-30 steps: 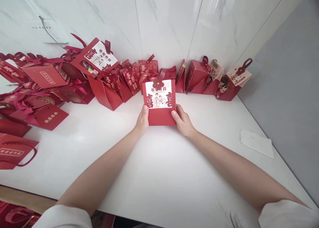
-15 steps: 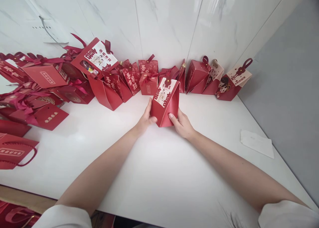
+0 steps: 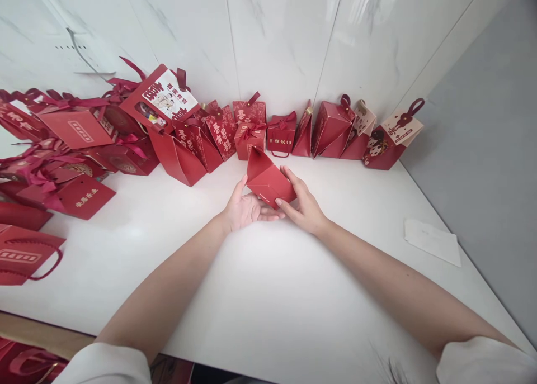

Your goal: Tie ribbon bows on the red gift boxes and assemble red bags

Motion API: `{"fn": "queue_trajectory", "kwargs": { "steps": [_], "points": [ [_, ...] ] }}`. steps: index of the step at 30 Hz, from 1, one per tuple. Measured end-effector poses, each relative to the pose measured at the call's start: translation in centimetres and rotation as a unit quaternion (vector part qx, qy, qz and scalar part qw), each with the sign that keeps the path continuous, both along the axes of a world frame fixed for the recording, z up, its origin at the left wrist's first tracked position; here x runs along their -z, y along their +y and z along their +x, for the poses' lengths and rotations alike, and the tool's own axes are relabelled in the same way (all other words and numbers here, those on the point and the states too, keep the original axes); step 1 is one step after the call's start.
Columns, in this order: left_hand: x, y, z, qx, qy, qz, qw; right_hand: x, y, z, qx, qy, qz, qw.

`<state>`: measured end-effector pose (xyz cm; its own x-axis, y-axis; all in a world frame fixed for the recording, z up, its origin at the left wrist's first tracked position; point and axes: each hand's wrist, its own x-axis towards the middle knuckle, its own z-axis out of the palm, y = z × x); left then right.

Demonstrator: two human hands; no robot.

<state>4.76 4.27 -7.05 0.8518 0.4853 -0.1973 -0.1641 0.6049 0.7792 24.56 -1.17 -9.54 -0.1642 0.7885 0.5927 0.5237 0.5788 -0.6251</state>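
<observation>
A red paper gift box [image 3: 271, 180] is tilted over in my hands, with its plain red underside and a small line of pale print facing me. My right hand [image 3: 308, 209] grips its right side, fingers on the far edge and thumb at the near corner. Palm up, my left hand [image 3: 247, 208] cradles it from the left, thumb against its left edge and fingers reaching beneath. The printed white panel and the loop on top are hidden from me now. Just behind stands a small red box with a bow and cord handle [image 3: 281, 135].
Several red gift boxes line the wall, among them one with a cream top [image 3: 396, 129] at right. More boxes are heaped at left, near a bag with a rope handle [image 3: 25, 252]. A white paper [image 3: 432, 241] lies at right on the white table [image 3: 285, 306].
The box has been turned so its printed front and loop face away and its underside shows. My left hand has rolled palm up beneath it. The small box behind is now uncovered.
</observation>
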Motion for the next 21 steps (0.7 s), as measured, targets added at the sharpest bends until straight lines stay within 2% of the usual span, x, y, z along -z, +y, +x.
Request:
{"fn": "queue_trajectory", "kwargs": {
  "steps": [6,8,12,18,21],
  "points": [
    [0.3,0.1,-0.1,-0.001,-0.029,-0.040,0.999,0.0,0.0,0.1,0.008,0.001,0.033,0.999],
    [0.5,0.3,0.0,-0.036,-0.027,-0.048,0.998,-0.1,0.2,0.1,0.019,-0.021,0.073,0.997],
    [0.7,0.7,0.3,-0.153,-0.015,-0.017,0.988,0.0,0.5,0.2,0.047,-0.081,0.154,0.984],
    [0.4,0.4,0.2,-0.205,-0.028,0.031,0.978,-0.3,0.0,-0.4,0.065,-0.138,0.235,0.960],
    [0.1,0.0,0.1,-0.212,-0.048,0.035,0.975,-0.4,-0.5,-0.8,0.081,-0.154,0.287,0.942]
  ]
}}
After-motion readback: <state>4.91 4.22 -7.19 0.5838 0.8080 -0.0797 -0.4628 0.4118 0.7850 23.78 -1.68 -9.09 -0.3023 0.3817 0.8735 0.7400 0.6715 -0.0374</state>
